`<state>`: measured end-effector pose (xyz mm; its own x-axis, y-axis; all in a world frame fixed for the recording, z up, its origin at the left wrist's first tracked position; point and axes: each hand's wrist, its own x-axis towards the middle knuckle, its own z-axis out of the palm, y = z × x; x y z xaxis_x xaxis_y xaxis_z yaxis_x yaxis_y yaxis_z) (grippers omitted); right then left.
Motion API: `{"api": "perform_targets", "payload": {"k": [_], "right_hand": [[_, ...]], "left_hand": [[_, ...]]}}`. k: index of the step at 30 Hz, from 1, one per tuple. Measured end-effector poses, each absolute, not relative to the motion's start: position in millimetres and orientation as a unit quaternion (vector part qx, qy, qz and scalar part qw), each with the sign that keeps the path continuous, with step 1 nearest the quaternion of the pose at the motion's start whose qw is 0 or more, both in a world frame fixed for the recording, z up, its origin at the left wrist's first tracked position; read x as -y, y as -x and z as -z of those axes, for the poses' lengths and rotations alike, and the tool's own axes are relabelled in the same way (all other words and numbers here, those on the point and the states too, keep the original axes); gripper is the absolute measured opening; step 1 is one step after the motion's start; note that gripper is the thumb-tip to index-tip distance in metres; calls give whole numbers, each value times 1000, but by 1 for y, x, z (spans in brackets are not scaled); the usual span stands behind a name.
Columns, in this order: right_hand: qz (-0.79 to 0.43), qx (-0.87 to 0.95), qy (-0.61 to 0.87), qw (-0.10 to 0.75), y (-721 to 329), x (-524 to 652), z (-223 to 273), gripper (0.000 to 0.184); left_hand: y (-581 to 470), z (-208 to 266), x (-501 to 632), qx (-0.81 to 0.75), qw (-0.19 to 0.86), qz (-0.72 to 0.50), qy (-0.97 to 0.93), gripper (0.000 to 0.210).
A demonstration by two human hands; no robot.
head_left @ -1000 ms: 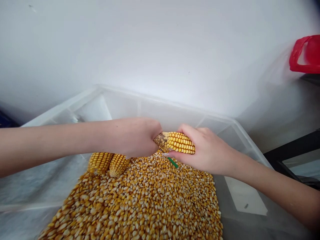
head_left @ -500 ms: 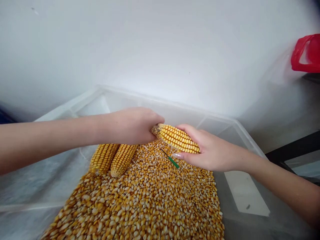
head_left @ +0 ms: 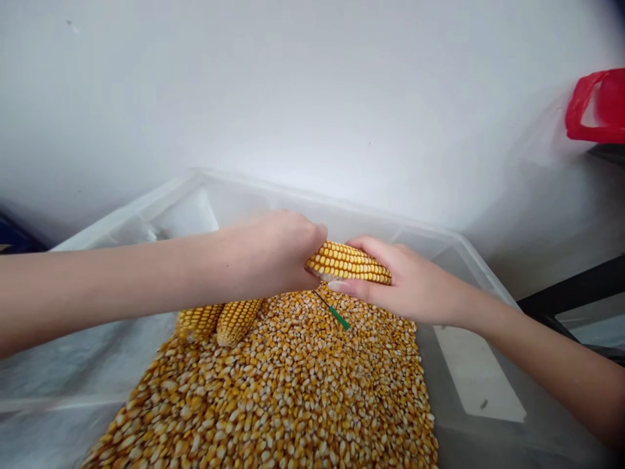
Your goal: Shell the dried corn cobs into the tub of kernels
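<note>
An ear of corn (head_left: 349, 262) with yellow kernels is held between both hands above a bed of loose corn kernels (head_left: 283, 391). My left hand (head_left: 278, 254) is closed around its left end, covering the tip; those fingers are mostly hidden behind the hand. Around the right end wraps my right hand (head_left: 400, 280), thumb along the near side and fingers behind. Below the ear a thin tool with a green handle (head_left: 338, 318) lies on the kernels. Two more ears, a left one (head_left: 198, 321) and a right one (head_left: 238, 322), lie partly under my left forearm.
A translucent plastic bin (head_left: 469, 251) surrounds the kernels, with a white label (head_left: 478, 374) on its right side. Behind it rises a pale wall (head_left: 312, 98). At the right are a red plastic object (head_left: 598, 107) and a dark bar (head_left: 576, 286).
My left hand has shifted right and slightly down, covering the ear's dark tip that showed before. The right thumb has moved up and left along the ear. The left forearm hides more of the resting ears.
</note>
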<state>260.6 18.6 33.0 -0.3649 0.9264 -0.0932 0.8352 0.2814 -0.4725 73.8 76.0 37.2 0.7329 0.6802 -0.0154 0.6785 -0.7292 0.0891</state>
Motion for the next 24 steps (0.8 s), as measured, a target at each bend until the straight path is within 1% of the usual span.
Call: {"api": "perform_targets", "payload": {"k": [2,4,6,8,11,13,16,18,22,24], "right_hand": [[-191,785,579,108,-259,-16,-30,47],[-172,781,590,111,-259,-14,-29,50],[-199,789,572,105,-261,-15,-31,56],[-264,805,524,85,-267,-18,-35,61],[-338,823,452,64,-275,-23,-37,59],[-332,825,451,77,-276,-23,-35,56],[-265,814,504,111,-269,-18,-30,57],[-244,805,527,118,-265,-17,-29,59],[-306,816,483,83,-272,-22,-34,71],[-342,825,445,69,-277,-25,-36,67]], "left_hand": [[-74,-40,-72,-373,61,-3,-926,22],[-74,-41,-70,-372,70,2,-926,23],[-74,-40,-72,-371,72,7,-926,20],[-73,-37,-77,-367,72,13,-927,18],[-72,-35,-86,-350,69,19,-934,17],[-72,-36,-87,-349,64,21,-935,18],[-72,-42,-83,-359,52,24,-932,15],[-71,-44,-81,-358,49,15,-932,15],[-69,-39,-85,-360,56,1,-931,19],[-69,-35,-90,-363,67,6,-929,23]]}}
